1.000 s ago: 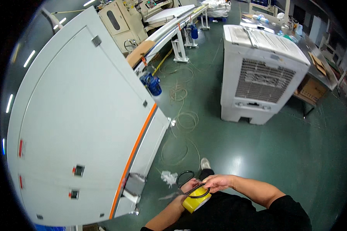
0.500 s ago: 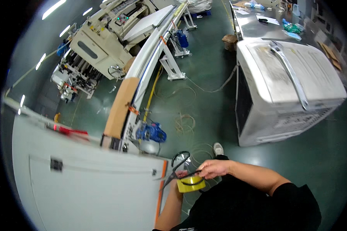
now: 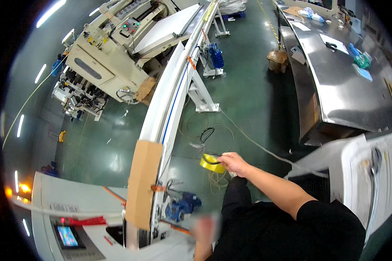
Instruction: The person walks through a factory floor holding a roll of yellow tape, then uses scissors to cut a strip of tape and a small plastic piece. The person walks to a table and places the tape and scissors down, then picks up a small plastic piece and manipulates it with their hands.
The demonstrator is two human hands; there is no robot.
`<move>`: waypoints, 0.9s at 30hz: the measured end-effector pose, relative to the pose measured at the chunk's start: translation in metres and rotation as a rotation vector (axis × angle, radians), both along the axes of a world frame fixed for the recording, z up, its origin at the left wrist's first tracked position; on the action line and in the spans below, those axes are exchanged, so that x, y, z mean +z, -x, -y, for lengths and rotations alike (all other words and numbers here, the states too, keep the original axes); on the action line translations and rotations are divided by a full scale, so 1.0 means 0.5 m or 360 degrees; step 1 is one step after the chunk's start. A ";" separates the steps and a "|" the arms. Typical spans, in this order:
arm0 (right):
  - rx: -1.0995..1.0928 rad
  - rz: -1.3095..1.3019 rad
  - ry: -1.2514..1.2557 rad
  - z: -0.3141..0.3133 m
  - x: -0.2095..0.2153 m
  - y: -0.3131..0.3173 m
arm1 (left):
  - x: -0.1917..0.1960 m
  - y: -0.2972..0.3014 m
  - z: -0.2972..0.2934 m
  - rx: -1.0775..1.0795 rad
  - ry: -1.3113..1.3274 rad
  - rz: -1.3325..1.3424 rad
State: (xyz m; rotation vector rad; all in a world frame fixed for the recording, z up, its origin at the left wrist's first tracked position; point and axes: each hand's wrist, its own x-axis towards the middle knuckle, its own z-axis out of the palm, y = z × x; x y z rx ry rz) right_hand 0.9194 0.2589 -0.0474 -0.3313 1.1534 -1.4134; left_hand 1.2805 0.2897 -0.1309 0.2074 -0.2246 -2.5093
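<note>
Held out in front of me, my right hand [image 3: 234,163] is closed on a pair of scissors with black loop handles [image 3: 207,134] and a roll of yellow tape [image 3: 212,164]. One scissor loop lies along the roll beneath my fingers and the other stands up beyond it. The blades are hard to make out against the floor. My left hand [image 3: 204,228] is low and apart from the roll, near a blue motor [image 3: 184,207]. Motion smears its fingers, and I cannot tell whether it holds anything.
A long white conveyor rail [image 3: 172,102] with a cardboard strip [image 3: 143,185] runs ahead on my left. Near left is a panel with a screen [image 3: 67,236]. A wrench [image 3: 373,182] lies on a white unit at right, by a steel table [image 3: 335,93]. A hose [image 3: 265,150] crosses the floor.
My left hand has come away from the tape and moved down. The right hand keeps the scissors and tape, farther forward. My view has swung right, past the white unit.
</note>
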 end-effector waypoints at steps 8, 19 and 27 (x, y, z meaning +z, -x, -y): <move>-0.0598 -0.0280 -0.0359 0.163 -0.077 0.455 | -0.074 0.331 0.466 -0.0078 -0.0159 0.0335; -0.2379 -0.0954 -0.0726 -0.050 -0.028 1.068 | 0.009 0.874 0.795 -0.0446 0.1820 0.1243; -0.3323 -0.1014 -0.0905 -0.266 -0.079 1.565 | 0.079 1.331 0.882 -0.0589 0.0507 0.1364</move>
